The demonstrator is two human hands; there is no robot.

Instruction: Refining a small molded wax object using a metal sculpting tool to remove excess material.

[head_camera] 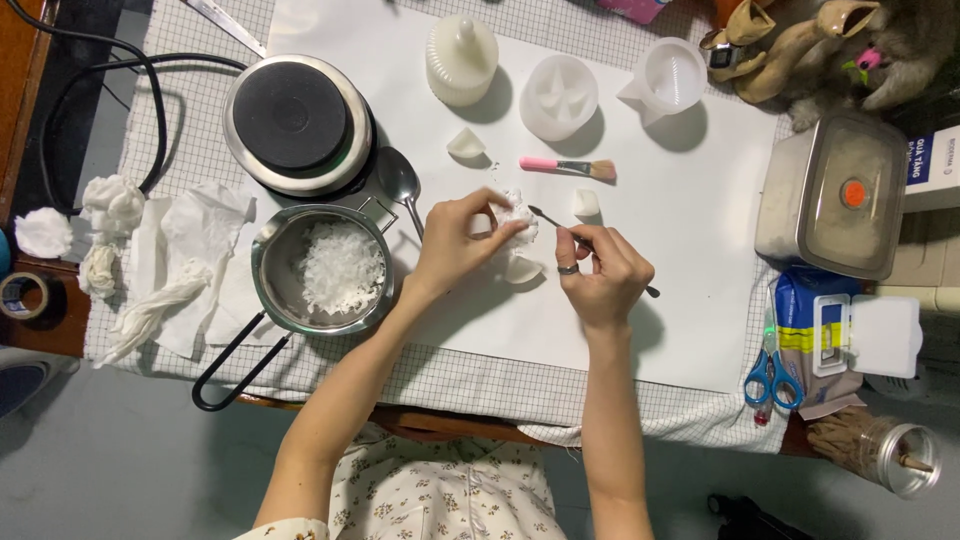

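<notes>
Wax lump [517, 214] sits at frame centre, pinched by left hand [455, 245] fingers, while right hand [600, 275] grips thin metal tool [560, 228] slanting up-left into it.

Three white moulds [558, 96], one brush [566, 167], one pot [322, 268], one hotplate [297, 122], one scissors [767, 378].
</notes>
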